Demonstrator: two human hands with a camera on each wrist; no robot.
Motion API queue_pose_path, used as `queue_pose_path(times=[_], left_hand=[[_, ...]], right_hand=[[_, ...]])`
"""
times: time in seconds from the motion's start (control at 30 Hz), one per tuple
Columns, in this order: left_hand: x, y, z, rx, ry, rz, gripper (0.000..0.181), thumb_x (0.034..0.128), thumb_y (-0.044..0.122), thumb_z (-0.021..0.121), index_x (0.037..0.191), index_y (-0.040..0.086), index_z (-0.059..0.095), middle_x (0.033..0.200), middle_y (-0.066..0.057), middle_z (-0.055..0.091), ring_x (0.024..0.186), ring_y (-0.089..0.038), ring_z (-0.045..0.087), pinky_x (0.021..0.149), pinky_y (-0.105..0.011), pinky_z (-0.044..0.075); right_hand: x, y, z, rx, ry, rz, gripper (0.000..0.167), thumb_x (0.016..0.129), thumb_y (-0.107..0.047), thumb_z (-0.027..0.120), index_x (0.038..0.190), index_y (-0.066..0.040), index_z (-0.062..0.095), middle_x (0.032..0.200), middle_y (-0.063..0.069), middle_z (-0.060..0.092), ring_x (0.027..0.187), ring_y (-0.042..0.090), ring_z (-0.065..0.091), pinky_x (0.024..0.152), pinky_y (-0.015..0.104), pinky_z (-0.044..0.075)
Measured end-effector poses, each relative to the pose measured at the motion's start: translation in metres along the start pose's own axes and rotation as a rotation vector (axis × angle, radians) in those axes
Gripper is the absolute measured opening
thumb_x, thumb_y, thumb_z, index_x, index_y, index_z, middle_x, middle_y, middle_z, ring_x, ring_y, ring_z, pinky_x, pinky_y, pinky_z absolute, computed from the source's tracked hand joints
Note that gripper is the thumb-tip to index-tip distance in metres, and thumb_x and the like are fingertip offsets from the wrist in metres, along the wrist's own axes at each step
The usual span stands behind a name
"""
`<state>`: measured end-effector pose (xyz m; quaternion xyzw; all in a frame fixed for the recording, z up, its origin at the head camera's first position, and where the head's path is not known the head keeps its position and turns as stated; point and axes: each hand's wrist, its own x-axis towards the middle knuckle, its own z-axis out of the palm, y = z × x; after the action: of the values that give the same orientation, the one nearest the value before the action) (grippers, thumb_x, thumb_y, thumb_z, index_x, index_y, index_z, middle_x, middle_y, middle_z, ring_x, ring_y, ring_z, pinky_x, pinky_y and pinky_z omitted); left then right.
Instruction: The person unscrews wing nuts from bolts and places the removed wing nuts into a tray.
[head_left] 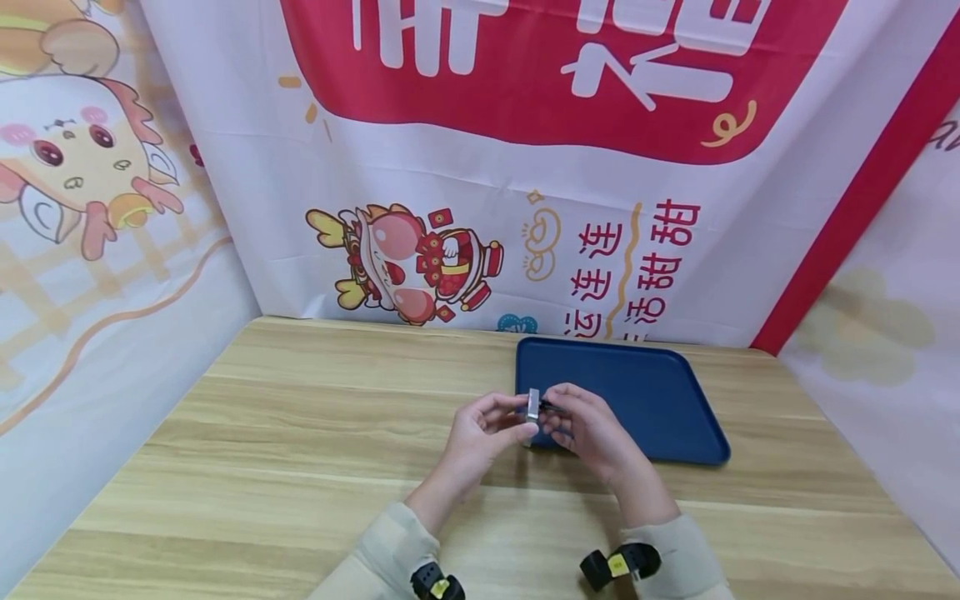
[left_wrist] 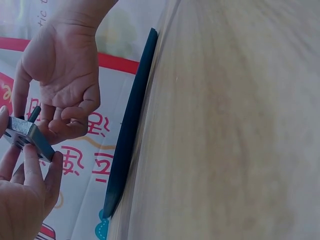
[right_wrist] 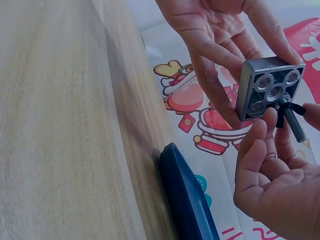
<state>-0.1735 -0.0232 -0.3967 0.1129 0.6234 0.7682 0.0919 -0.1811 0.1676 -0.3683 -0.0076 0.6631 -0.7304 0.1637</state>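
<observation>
In the head view my left hand (head_left: 483, 429) pinches a small square metal block (head_left: 533, 405) by its edges. The right wrist view shows the block's (right_wrist: 272, 90) ribbed face, with several round holes. A threaded bolt (right_wrist: 296, 129) sticks out of one corner hole, and a black wing nut (right_wrist: 281, 114) sits around it close to the block. My right hand (head_left: 592, 429) has its fingertips on the nut's wings, the other fingers loosely curled. Seen from the left wrist, the dark bolt (left_wrist: 34, 114) points towards the right palm.
A blue tray (head_left: 637, 400) lies on the wooden table (head_left: 315, 450), behind and to the right of the hands, which are held over its near left corner. Printed cloth (head_left: 420, 167) hangs behind the table and at both sides. Each wrist wears a black strap.
</observation>
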Motion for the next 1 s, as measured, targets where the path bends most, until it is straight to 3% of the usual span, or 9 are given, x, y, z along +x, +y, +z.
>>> queue_pose_path(times=[0.5,1.0], left_hand=[[0.0007,-0.0018,-0.0014,-0.013,0.003,0.011,0.038,0.0870,0.011,0.076,0.123,0.004,0.064,0.129,-0.011,0.068,0.115,-0.023,0.065,0.093,-0.031,0.058],[0.0014,-0.0007,-0.0012,-0.022,0.014,0.004,0.038,0.0864,0.009,0.076,0.122,0.002,0.063,0.128,-0.012,0.069,0.115,-0.024,0.065,0.094,-0.030,0.057]], right_hand=[[0.0004,0.0028,-0.0032,-0.046,-0.053,-0.068,0.010,0.100,-0.022,0.056,0.108,-0.017,0.058,0.091,-0.006,0.066,0.090,0.015,0.060,0.089,0.036,0.043],[0.0043,0.0065,-0.0035,-0.109,-0.022,-0.073,0.022,0.095,-0.015,0.062,0.116,-0.012,0.056,0.086,-0.008,0.065,0.091,0.018,0.059,0.088,0.038,0.044]])
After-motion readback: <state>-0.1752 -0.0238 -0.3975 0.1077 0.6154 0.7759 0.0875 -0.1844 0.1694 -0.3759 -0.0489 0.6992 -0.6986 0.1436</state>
